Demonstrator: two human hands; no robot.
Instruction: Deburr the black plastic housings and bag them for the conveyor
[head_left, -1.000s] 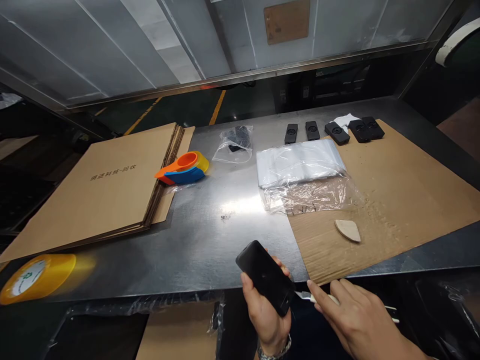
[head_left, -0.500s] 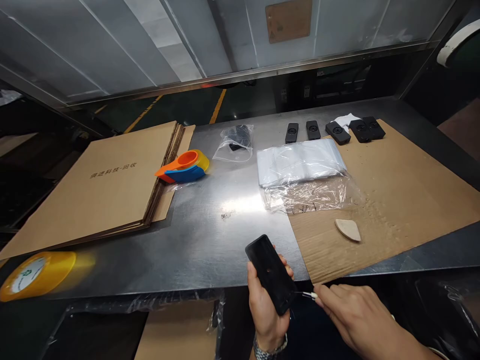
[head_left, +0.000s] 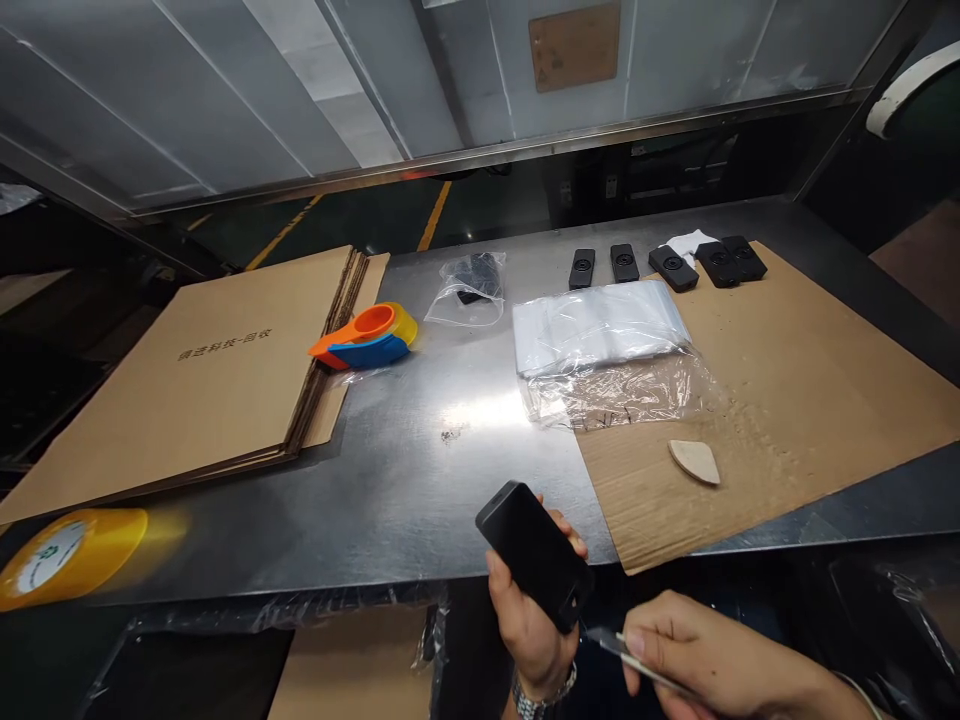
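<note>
My left hand [head_left: 529, 640], with a metal watch at the wrist, is wrapped round a black rectangular plastic case [head_left: 531, 550]. The case is tilted, its long side slanting down to the right over the table's front edge. Between the fingers of my right hand [head_left: 694, 645] is a slim craft knife [head_left: 634, 660] with a pale handle. Its blade points left toward the lower right corner of the case; whether it touches cannot be made out. On the brown cardboard sheet [head_left: 817, 400], beyond my right hand, lies a small beige wedge-shaped piece [head_left: 694, 461].
Clear plastic bags [head_left: 600, 325] lie mid-table. Behind them are several black devices [head_left: 625, 262] and a white cloth [head_left: 686, 243]. A bagged black item [head_left: 480, 280], an orange-and-blue tape dispenser [head_left: 367, 340], stacked cardboard [head_left: 225, 370] and a yellow tape roll [head_left: 75, 555] are leftward.
The case has shifted slightly left and tilted differently in my left hand. My right hand has turned and lowered, so the knife now shows its blade and more of its handle.
</note>
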